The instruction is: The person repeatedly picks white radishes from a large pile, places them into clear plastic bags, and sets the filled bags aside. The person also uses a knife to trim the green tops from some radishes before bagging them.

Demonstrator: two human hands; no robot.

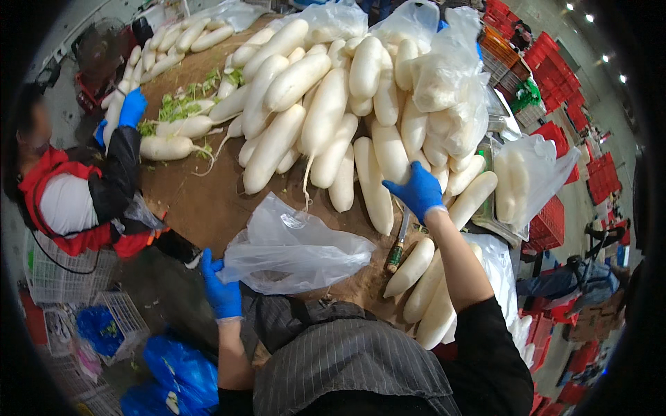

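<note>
My left hand point(222, 291), in a blue glove, grips the edge of a clear plastic bag point(296, 255) lying spread on the brown table point(203, 208) in front of me. My right hand point(419, 190), also gloved in blue, rests on the lower end of a white daikon radish point(389, 151) at the front of a large heap; whether its fingers close round the radish is hard to tell. Beside that hand lies a knife point(399, 249) with a green-wrapped handle. Several daikons point(411, 268) lie between the knife and my right forearm.
A co-worker in a red vest point(67, 197) handles radishes at the left. Leafy daikons point(182, 127) lie near them. Filled plastic bags point(450, 88) rest on the heap's right side, and a bagged pair point(512, 182) sits at the right edge. Crates point(122, 322) stand lower left.
</note>
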